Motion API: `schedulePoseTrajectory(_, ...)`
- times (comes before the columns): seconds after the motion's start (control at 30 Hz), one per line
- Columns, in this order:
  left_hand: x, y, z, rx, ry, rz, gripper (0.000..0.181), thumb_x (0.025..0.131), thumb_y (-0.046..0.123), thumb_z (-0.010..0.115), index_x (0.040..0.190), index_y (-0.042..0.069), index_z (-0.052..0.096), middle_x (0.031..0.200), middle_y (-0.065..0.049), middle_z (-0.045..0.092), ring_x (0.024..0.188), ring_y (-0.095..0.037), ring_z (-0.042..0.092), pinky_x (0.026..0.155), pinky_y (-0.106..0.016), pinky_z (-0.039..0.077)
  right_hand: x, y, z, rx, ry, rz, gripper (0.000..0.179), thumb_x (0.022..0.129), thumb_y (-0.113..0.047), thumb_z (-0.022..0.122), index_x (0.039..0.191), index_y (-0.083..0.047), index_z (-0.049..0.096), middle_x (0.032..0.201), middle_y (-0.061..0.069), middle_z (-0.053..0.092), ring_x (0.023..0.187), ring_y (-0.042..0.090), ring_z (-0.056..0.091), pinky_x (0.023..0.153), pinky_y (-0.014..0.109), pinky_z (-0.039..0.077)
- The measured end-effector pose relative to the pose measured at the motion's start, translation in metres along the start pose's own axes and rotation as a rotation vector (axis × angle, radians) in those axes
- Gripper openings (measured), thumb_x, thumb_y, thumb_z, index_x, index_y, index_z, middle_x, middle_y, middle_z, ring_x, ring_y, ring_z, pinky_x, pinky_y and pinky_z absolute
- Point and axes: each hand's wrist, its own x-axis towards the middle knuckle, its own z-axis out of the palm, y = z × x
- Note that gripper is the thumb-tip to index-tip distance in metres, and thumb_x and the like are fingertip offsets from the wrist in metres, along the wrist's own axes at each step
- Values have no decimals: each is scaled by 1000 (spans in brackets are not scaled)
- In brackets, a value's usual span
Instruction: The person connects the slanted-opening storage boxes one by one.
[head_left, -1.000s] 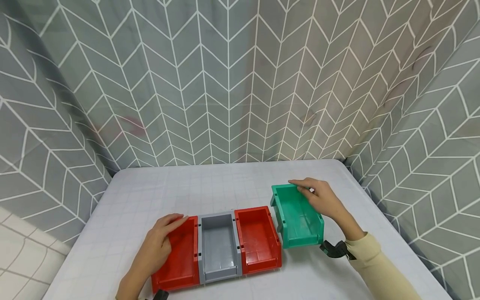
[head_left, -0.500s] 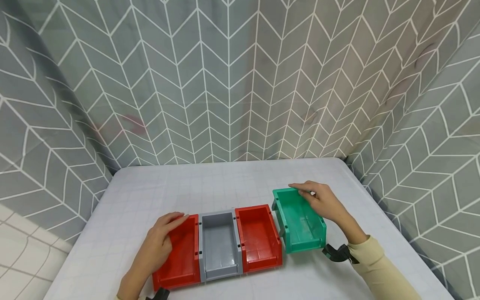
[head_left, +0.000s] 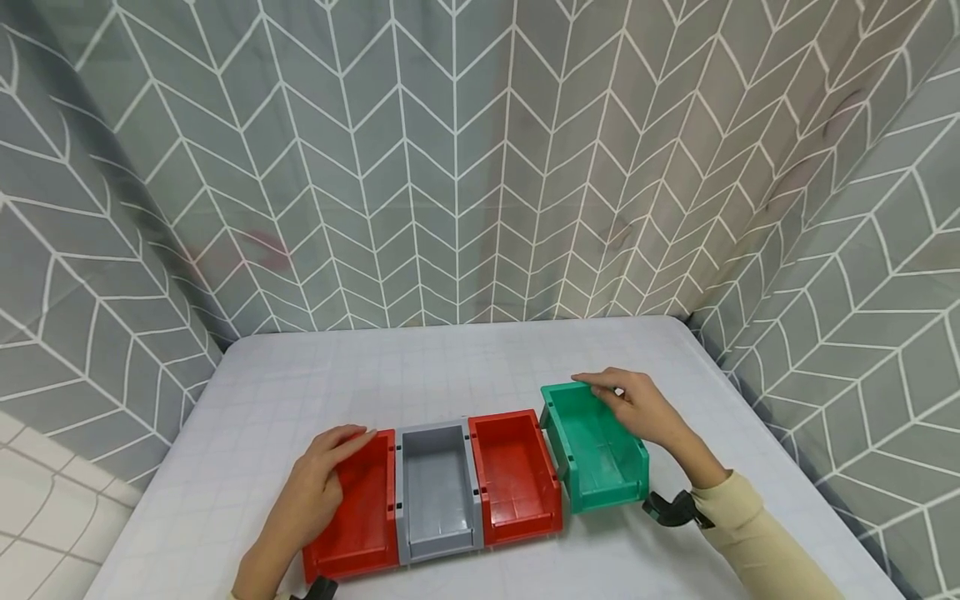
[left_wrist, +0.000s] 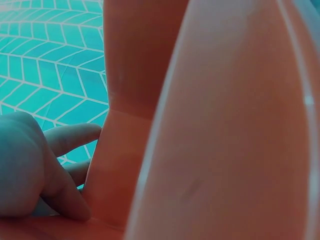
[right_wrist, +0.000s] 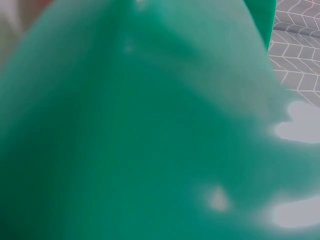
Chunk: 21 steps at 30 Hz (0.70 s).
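Observation:
In the head view, a red storage bin [head_left: 360,517], a grey bin [head_left: 438,483] and a second red bin [head_left: 517,475] stand side by side in a row. My left hand [head_left: 311,483] grips the leftmost red bin at its far left corner; the left wrist view shows the thumb [left_wrist: 65,197] inside the wall and fingers outside. My right hand [head_left: 637,404] holds a green bin [head_left: 596,450] by its far wall, slightly tilted, right of the second red bin. Green plastic fills the right wrist view, which hides the right fingers.
The bins are on a table with a white cloth [head_left: 337,367]. Behind and to the right hangs a grey chevron-patterned curtain [head_left: 457,167]. A dark wrist device [head_left: 675,508] is on the right wrist, close to the green bin.
My right hand has brought the green bin slightly nearer and lower, with its far end closer to the right-hand red bin. The left hand and the row have stayed put.

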Motion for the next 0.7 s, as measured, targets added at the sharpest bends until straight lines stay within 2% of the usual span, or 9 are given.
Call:
schedulePoseTrajectory(0.37,0,2,-2,-1,-13,-14,64,83,-22,52,139,6,67,140,-17,56,128,-42,52,90,-55,57,2,6,2,16,-30,5,35,100,6,60,130,-6,73,123,12,72,110,34,68,88,55,58)
schedulePoseTrajectory(0.7,3,-2,-1,21,-13,25,64,83,-22,51,139,7,67,139,-17,57,128,-40,53,93,-55,55,3,9,3,17,-36,13,35,100,6,60,131,-5,72,125,15,71,113,38,67,91,58,56)
